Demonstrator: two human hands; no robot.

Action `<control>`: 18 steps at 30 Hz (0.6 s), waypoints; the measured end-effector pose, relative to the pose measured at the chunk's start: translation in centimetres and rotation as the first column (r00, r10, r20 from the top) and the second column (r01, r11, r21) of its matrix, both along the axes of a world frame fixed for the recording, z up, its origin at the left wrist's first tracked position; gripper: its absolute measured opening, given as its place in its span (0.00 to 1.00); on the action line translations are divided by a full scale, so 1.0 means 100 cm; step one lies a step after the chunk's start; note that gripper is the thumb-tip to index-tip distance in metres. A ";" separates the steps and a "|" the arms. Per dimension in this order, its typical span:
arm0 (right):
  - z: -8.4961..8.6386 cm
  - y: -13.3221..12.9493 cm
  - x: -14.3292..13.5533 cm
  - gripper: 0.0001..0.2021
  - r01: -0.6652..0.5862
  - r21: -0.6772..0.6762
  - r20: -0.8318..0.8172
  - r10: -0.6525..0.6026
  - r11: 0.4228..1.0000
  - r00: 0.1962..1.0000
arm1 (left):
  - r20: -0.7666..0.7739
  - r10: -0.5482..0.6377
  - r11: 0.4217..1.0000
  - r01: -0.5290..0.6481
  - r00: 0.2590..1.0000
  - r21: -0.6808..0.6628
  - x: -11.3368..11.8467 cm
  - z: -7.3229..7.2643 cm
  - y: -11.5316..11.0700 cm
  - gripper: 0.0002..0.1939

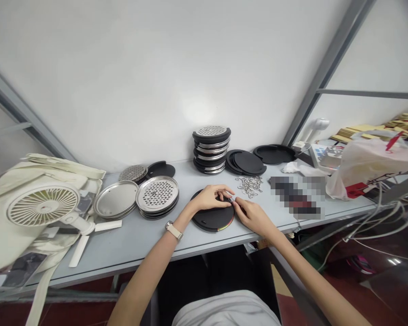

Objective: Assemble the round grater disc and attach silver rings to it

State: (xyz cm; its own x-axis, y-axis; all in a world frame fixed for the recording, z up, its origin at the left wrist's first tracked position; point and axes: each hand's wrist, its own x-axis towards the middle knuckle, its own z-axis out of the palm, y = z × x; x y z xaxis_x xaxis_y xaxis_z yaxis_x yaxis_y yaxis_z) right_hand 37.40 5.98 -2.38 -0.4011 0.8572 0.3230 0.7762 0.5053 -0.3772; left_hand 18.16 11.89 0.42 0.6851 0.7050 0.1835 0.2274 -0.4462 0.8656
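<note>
A round black disc-shaped piece (214, 219) lies flat on the table before me, with a strip of shiny metal along its front right rim. My left hand (213, 197) arches over its top, thumb and fingers closing at the right edge. There my right hand (253, 216) meets it in a pinch, thumb and forefinger together. A small silvery metal piece shows between the fingertips of both hands; its exact shape is hidden. Just behind my right hand is a loose pile of bent metal wire clips (250, 185).
Behind stands a tall stack of black-rimmed grater discs (211, 151), with black round covers (246, 162) beside it. Stacked perforated metal discs (157, 194) and plain metal plates (116, 199) are on the left. A white fan (43, 206) stands far left, a plastic bag (370, 163) far right.
</note>
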 end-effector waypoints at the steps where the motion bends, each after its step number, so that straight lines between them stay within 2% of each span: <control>1: 0.000 0.000 0.000 0.12 0.004 0.002 -0.001 -0.004 1.000 1.000 | 0.001 -0.003 1.000 0.003 1.000 0.000 0.000 0.000 0.000 0.21; 18: 0.003 -0.003 -0.002 0.13 0.012 0.018 0.010 -0.012 1.000 1.000 | 0.004 -0.013 1.000 0.013 1.000 -0.013 0.000 0.001 0.000 0.19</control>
State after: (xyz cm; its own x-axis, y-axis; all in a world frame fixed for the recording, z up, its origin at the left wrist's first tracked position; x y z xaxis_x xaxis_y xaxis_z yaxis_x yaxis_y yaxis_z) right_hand 37.20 5.72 -2.13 -0.3944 0.8560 0.3344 0.7856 0.5028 -0.3606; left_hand 18.18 11.87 0.53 0.6933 0.6985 0.1773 0.2179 -0.4376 0.8724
